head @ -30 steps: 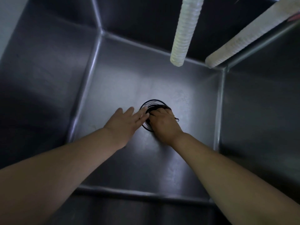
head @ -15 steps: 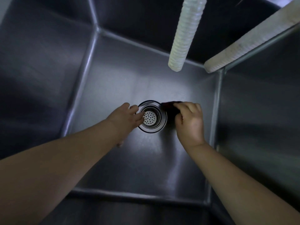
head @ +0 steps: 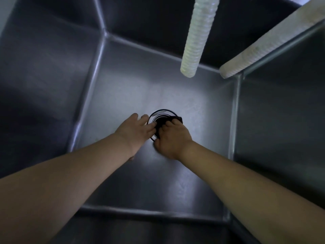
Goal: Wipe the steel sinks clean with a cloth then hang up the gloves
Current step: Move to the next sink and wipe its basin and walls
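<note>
Both hands are down at the drain [head: 162, 113] in the floor of the steel sink [head: 126, 95]. Right hand [head: 171, 138] has its fingers curled over a dark cloth [head: 161, 123] and presses it onto the drain opening; half a second ago that hand and cloth sat off to the right of the drain with the perforated strainer exposed, so the cloth has come back over it. Strainer now hidden under cloth and hand. Left hand [head: 135, 131] lies flat with fingers extended, tips touching the drain's left rim, holding nothing; it has barely shifted. Judgement: wiping is concentrated on the drain, back-and-forth passes, sink floor and walls likely still to be covered. Two pale ribbed hoses [head: 195, 41] hang above. Gloves not in view; hanging step not yet begun.
</note>
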